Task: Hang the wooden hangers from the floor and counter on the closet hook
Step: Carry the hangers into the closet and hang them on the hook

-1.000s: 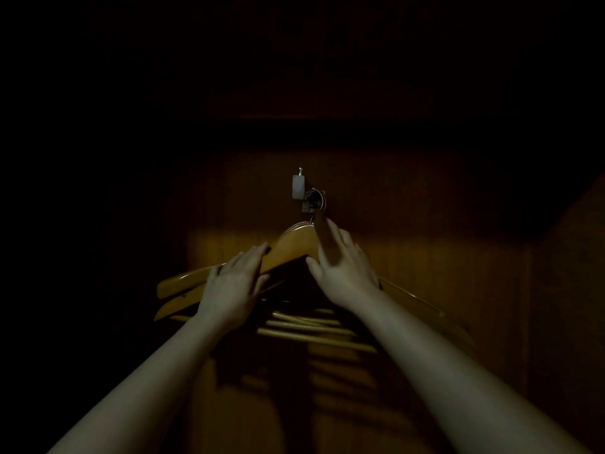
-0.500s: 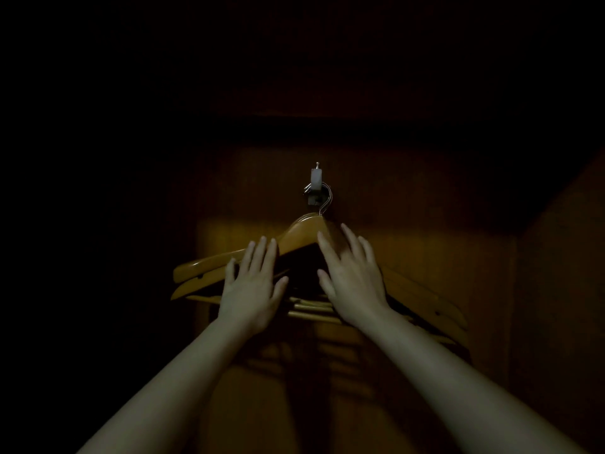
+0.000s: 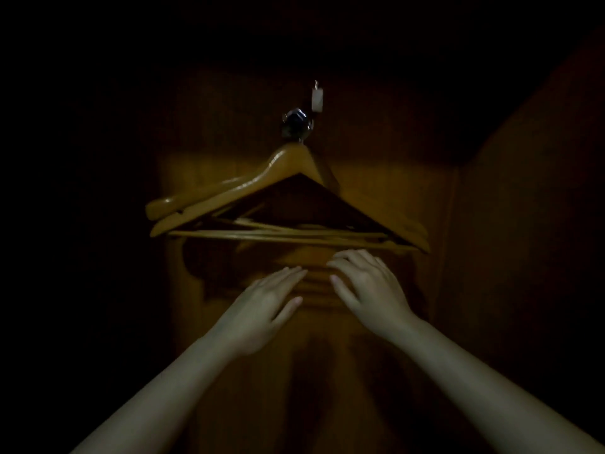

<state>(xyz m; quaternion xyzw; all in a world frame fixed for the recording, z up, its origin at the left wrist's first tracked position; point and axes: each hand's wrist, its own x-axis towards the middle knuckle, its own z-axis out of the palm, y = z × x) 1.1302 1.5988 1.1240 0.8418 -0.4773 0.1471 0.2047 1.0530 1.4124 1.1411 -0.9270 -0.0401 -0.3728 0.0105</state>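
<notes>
Wooden hangers (image 3: 235, 188) bunched on the closet hook (image 3: 317, 99) against the back wall (image 3: 376, 178); my left hand (image 3: 258, 309) and right hand (image 3: 370, 290) hover just below, fingers (image 3: 291, 273) relaxed, holding nothing, side wall (image 3: 523, 224) near at right.

Hangers (image 3: 248, 186) hang just beyond the fingertips (image 3: 353, 256) of the right hand (image 3: 370, 290) and left hand (image 3: 258, 309), their bars across the way up to the hook (image 3: 317, 99). A narrow gap lies free between the two hands' fingers. Rightward, room up to the side wall (image 3: 523, 224); leftward, too dark to tell.
</notes>
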